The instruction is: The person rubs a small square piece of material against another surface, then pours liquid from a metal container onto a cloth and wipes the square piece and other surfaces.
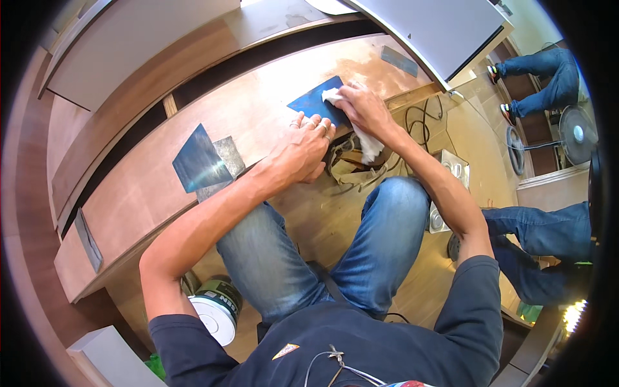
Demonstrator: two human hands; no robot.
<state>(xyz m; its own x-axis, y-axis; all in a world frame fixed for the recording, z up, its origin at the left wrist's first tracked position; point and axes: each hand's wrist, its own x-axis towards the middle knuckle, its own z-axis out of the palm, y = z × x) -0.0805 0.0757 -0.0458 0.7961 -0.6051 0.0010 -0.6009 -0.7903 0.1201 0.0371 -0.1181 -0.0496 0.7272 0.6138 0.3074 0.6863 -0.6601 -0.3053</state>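
Note:
A small blue rectangular sheet (308, 98) lies on the long wooden board across my knees' far side. My left hand (303, 147) holds its near edge, fingers bent over the surface and the thumb lower, by the board's edge. Bunched in my right hand (369, 111) is a white cloth (369, 145), pressed against the sheet's right part while its loose end hangs off the board. To the left, a shiny blue-grey sheet (200, 160) overlaps a speckled grey piece (228, 155).
The wooden board (138, 193) also carries a grey strip (89, 240) at its left end and a grey piece (399, 60) far right. Below are an open bag (351, 169) and a white-lidded bucket (216, 316). A fan (578, 133) and other people's legs (541, 77) are rightward.

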